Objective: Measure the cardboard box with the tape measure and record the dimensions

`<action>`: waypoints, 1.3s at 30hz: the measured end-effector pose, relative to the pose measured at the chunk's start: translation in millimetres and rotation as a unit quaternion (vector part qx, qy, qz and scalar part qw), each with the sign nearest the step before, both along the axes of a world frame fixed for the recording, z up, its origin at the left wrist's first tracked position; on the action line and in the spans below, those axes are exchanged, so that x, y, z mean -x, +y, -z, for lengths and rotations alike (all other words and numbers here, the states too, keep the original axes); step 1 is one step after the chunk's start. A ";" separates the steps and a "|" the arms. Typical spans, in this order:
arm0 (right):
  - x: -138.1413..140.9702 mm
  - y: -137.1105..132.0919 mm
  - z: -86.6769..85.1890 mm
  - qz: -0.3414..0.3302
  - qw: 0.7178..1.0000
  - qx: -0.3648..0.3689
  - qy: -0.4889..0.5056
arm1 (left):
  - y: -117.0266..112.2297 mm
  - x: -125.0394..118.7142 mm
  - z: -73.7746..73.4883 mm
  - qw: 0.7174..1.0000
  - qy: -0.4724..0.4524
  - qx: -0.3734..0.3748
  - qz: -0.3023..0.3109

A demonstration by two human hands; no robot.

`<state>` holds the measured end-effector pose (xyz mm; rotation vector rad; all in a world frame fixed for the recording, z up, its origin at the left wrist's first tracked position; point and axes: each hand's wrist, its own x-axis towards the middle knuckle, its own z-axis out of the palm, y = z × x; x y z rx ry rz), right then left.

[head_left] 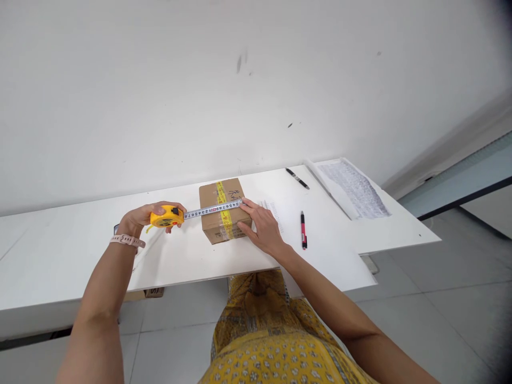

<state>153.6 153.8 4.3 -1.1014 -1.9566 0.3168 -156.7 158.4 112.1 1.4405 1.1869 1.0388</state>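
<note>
A small brown cardboard box (222, 212) sealed with yellow tape sits on the white table (72, 250). My left hand (141, 218) is closed round a yellow tape measure case (167, 217), held just left of the box. Its white blade (212, 208) runs to the right across the box top. My right hand (262, 226) rests against the box's right side, its fingers pinning the blade's end at the box's right top edge. A pale watch band is on my left wrist.
A red and black pen (303, 230) lies right of my right hand, and a black pen (297, 178) lies farther back. A printed paper sheet (352, 188) lies at the table's right end. A white wall stands behind; grey floor tiles lie to the right.
</note>
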 end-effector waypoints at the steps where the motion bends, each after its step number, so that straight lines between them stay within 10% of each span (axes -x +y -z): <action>1: 0.2 0.4 0.0 -0.001 1.000 0.002 0.001 | -1.2 -1.9 2.4 1.000 -0.017 -0.001 -0.002; 6: -1.3 -0.9 -3.2 -0.020 0.999 0.020 0.020 | 8.1 7.6 8.1 0.997 -0.069 0.020 -0.008; 11: -11.8 -11.3 2.4 -0.028 0.987 0.077 0.140 | 6.2 37.3 25.3 0.968 -0.067 0.162 0.178; 19: -12.4 -13.8 14.9 -0.069 0.975 0.140 0.158 | -56.7 -40.8 105.8 0.944 -0.312 0.006 -0.108; 31: -28.2 15.2 -63.1 0.093 0.987 -0.026 0.126 | -67.6 -102.2 50.8 0.942 -0.320 -0.057 -0.082; 39: -31.8 56.0 -61.5 0.005 0.985 0.023 0.168 | -107.4 -159.5 94.2 0.961 -0.269 -0.004 -0.057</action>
